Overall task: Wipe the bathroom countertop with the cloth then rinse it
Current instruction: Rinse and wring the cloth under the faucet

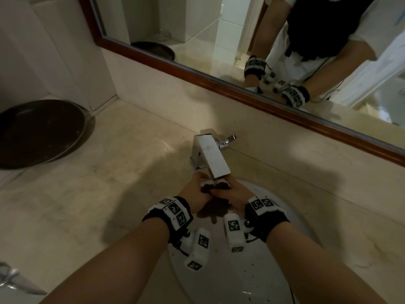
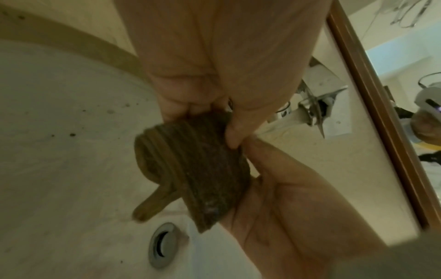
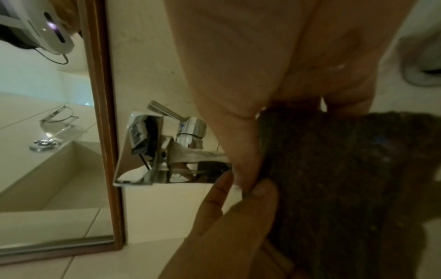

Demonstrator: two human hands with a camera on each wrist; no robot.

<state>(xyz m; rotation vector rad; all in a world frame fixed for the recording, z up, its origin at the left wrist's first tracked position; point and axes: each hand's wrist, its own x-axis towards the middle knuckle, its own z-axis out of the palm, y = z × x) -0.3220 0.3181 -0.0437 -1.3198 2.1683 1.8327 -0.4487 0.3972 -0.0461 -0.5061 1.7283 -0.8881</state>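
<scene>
A dark brown ribbed cloth (image 1: 215, 188) hangs bunched just under the spout of the square chrome faucet (image 1: 211, 155), over the white sink basin (image 1: 291, 218). My left hand (image 1: 198, 191) grips its left side and my right hand (image 1: 235, 194) grips its right side. In the left wrist view the cloth (image 2: 190, 169) is pinched between the thumb and fingers of my left hand (image 2: 214, 105), above the drain (image 2: 162, 245). In the right wrist view the cloth (image 3: 346, 179) fills the right side, held by my right hand (image 3: 250, 117). I cannot tell whether water runs.
The beige marble countertop (image 1: 87, 205) surrounds the basin. A dark round tray (image 1: 37, 134) sits at its far left. A wood-framed mirror (image 1: 219, 82) runs along the back wall. Dark specks dot the basin (image 1: 252, 264). A chrome lever (image 1: 230, 138) stands behind the faucet.
</scene>
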